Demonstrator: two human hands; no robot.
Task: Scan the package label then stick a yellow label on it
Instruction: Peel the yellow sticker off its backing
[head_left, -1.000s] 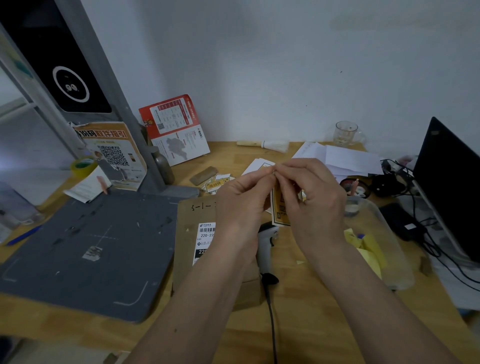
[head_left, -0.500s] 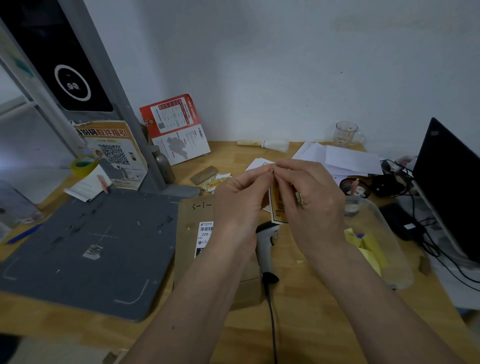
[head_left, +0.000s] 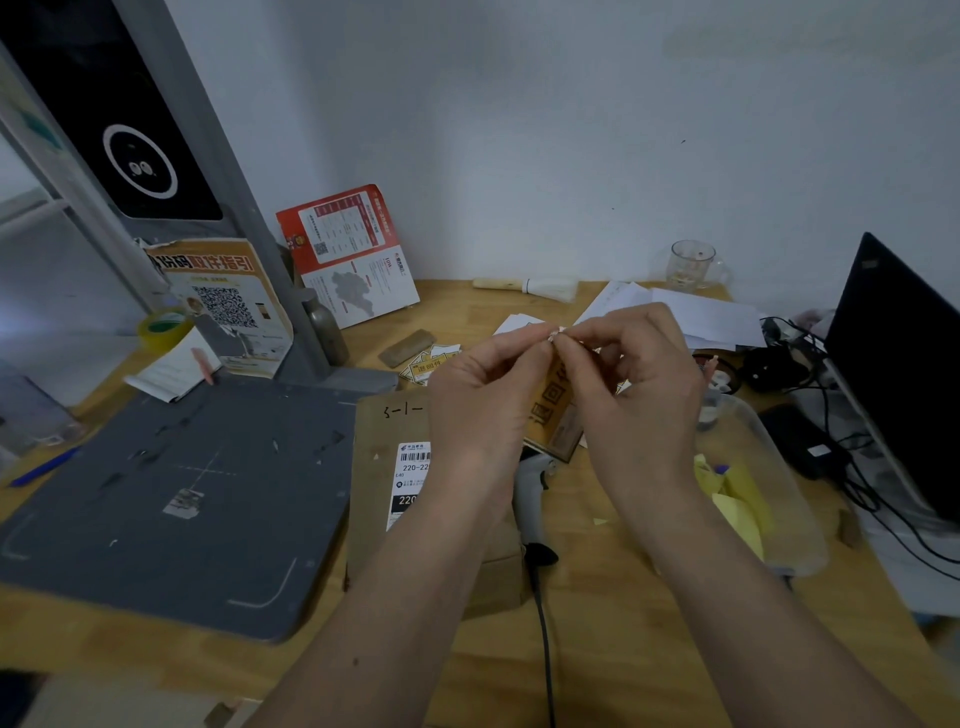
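A brown cardboard package (head_left: 387, 483) lies flat on the wooden desk, with a white barcode label (head_left: 411, 467) on its top. Above it, my left hand (head_left: 480, 405) and my right hand (head_left: 641, 400) both pinch the top edge of a yellow label (head_left: 553, 410) with dark characters, which hangs between them. A white handheld scanner (head_left: 535, 499) lies on the desk just right of the package, partly behind my wrists. More yellow labels (head_left: 423, 366) lie on the desk beyond my left hand.
A grey mat (head_left: 171, 493) fills the left of the desk under a grey stand (head_left: 228, 208). A clear plastic tub (head_left: 763, 483) with yellow paper scraps sits at right, beside a black laptop (head_left: 898, 374) and cables. White papers (head_left: 691, 312), a glass mug (head_left: 693, 262) and a tape roll (head_left: 161, 327) stand further back.
Both hands stay pinched at the label's top edge. The lower part of the label has swung out so its printed face shows more.
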